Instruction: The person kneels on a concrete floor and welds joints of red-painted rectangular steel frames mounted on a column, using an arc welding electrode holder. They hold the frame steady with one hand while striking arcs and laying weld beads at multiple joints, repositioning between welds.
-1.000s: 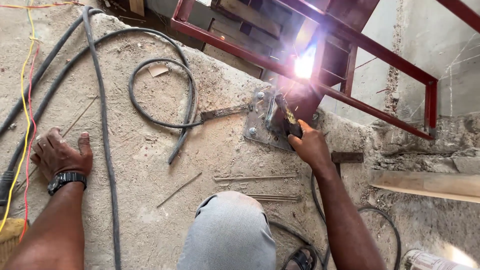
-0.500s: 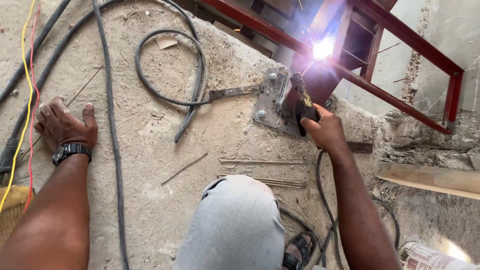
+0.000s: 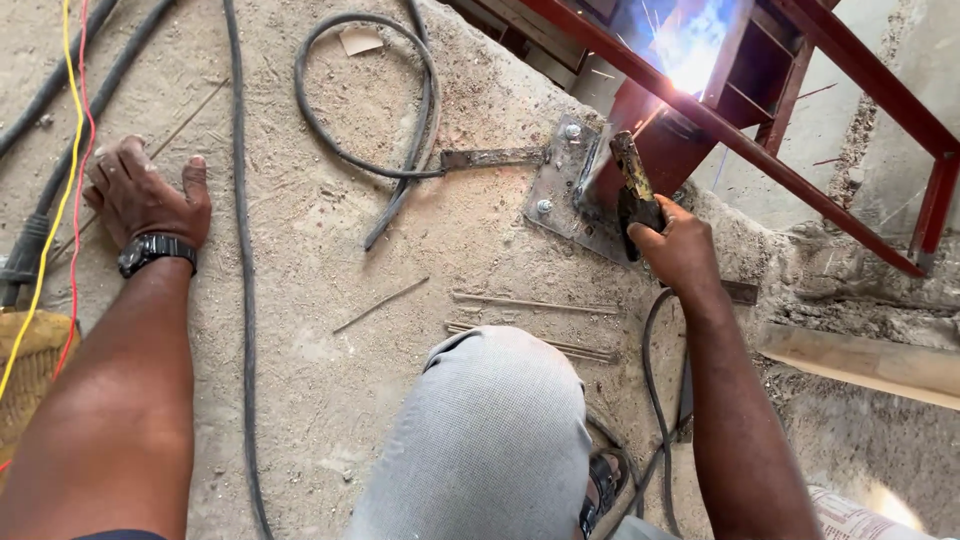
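Two hands in view, one working. Right hand (image 3: 680, 250) is clenched round the electrode holder (image 3: 632, 195) — a dark, grimy clamp tool pointing up twd the red steel frame (image 3: 760, 150), where a bright blue-white arc (image 3: 690, 50) burns w/ sparks flying. Holder sits just above the grey base plate (image 3: 565, 190), which is bolted to the concrete slab (image 3: 330, 280); its black cable (image 3: 655, 380) trails back past the wrist.

Left hand (image 3: 140, 195) holds nothing — fingers spread, palm flat on the dusty slab, wristwatch (image 3: 155, 250) on, next to yellow and red wires (image 3: 65, 170).

Handling, as I judge it: holder looks rigid and fairly light, but the stiff cable prob. drags on it. Grip the rear insulated handle only — front jaws and rod will be hot. Spare rods (image 3: 535, 303) on the slab look thin, easily bent, coating prob. brittle.
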